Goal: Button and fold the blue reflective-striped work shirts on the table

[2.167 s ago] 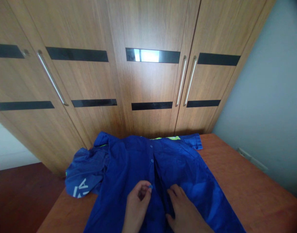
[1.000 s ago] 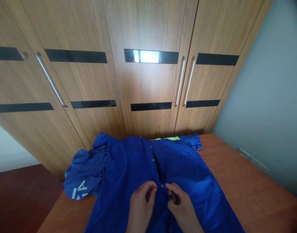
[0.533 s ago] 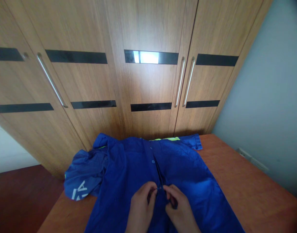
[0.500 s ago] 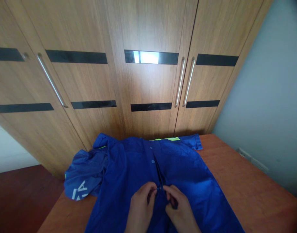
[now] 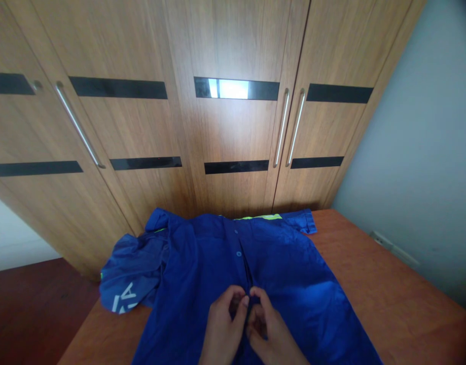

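My left hand point(image 5: 222, 320) pinched the blue garment point(image 5: 202, 271) at its front; my right hand point(image 5: 271, 324), half curled, was just beside, its hold I could not tell.

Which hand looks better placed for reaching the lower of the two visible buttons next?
Left, probably. The left hand has its fingertips just below that button, on the same side of the shirt's opening. The right hand sits across the opening, slightly farther off.

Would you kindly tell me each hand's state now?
Left hand: closed, pinching the blue shirt.
Right hand: curled over the blue shirt; whether it grips cannot be told.
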{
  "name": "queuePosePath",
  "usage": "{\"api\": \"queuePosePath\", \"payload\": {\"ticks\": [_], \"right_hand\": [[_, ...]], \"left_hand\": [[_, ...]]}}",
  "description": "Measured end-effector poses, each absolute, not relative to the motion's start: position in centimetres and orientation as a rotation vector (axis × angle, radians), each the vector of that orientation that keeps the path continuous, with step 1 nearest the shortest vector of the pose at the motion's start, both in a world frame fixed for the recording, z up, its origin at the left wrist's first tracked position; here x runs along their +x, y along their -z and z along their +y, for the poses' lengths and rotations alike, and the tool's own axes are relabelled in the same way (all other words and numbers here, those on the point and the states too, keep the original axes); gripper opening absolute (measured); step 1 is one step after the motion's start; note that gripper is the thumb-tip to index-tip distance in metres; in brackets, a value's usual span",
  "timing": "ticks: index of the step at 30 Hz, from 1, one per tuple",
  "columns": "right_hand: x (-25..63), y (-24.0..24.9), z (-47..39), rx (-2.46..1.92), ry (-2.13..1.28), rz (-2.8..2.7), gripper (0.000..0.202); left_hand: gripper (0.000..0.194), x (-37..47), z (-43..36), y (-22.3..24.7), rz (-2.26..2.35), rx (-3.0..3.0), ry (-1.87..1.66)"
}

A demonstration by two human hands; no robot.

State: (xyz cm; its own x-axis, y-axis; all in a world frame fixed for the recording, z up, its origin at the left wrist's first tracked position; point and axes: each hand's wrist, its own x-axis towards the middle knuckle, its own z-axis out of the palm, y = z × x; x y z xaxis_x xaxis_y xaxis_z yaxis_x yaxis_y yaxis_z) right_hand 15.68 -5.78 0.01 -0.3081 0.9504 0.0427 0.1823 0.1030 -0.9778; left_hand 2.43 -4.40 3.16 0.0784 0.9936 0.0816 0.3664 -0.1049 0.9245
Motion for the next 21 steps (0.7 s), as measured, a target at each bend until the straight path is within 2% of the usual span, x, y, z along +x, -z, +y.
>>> {"api": "queuePosePath", "payload": {"ticks": [5, 11, 14, 21], "right_hand": [[15.8, -0.4, -6.0, -1.160, -1.243, -1.649, 0.057], [16.4, -1.7, -5.4, -1.352, -0.925, -1.759, 0.027], [16.5, -2.1, -4.9, -1.431, -0.709, -1.865, 0.018], [16.5, -2.9, -4.1, -1.483, -0.321, -2.134, 0.020]], "left_hand": [[0.019, 2.4, -4.1, -2.8, 1.395, 1.497, -1.059], [0.022, 2.4, -4.0, -2.7, 1.390, 1.452, -1.078], [0.021, 2.6, -4.2, -2.8, 1.382, 1.446, -1.095], [0.016, 2.7, -4.4, -2.4, 1.455, 1.491, -1.145]]}}
